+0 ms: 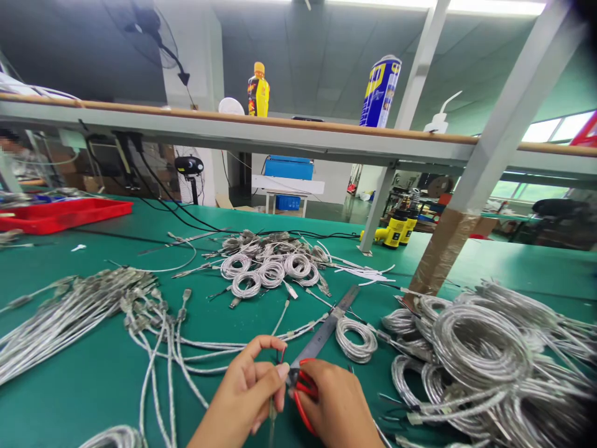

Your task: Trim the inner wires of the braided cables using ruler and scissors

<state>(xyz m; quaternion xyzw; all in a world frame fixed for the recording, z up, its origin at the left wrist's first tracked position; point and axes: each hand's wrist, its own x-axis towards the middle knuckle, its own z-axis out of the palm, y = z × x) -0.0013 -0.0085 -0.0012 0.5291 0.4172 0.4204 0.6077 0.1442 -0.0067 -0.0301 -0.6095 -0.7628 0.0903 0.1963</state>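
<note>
- Holding the cable [272, 412] is the function of the left hand [252, 392]; its fingers are curled and pinched around it.
- Cable position: within the left fingers. A thin red wire [283, 354] shows between index finger and thumb; a grey length emerges below the curled fingers, toward the wearer.
- The right hand [336, 398] is wrapped around the red handles of the pliers [308, 390]. The dark head points left and sits right beside the left thumb tip. Whether the head grips the wire cannot be told.
- Ruler [330, 328]: flat, running diagonally from just beyond the pliers' head, away and to the right of the fingers.
- Single coil [356, 341]: just beyond the right fingers, to the right of the ruler.
- Coil pile [480, 342]: right of the right hand, well apart from its fingers, stacked in layers.
- Coil cluster [271, 266]: straight ahead of both sets of fingers, well beyond them.
- Loose cables [163, 348]: left of the left fingers; several run rightward just beyond the fingertips.
- Straight bundle [88, 317]: farther left of the left fingers.
- Red tray [65, 216]: far left, well beyond the fingers, on the green table [205, 314] that carries all the above items.
</note>
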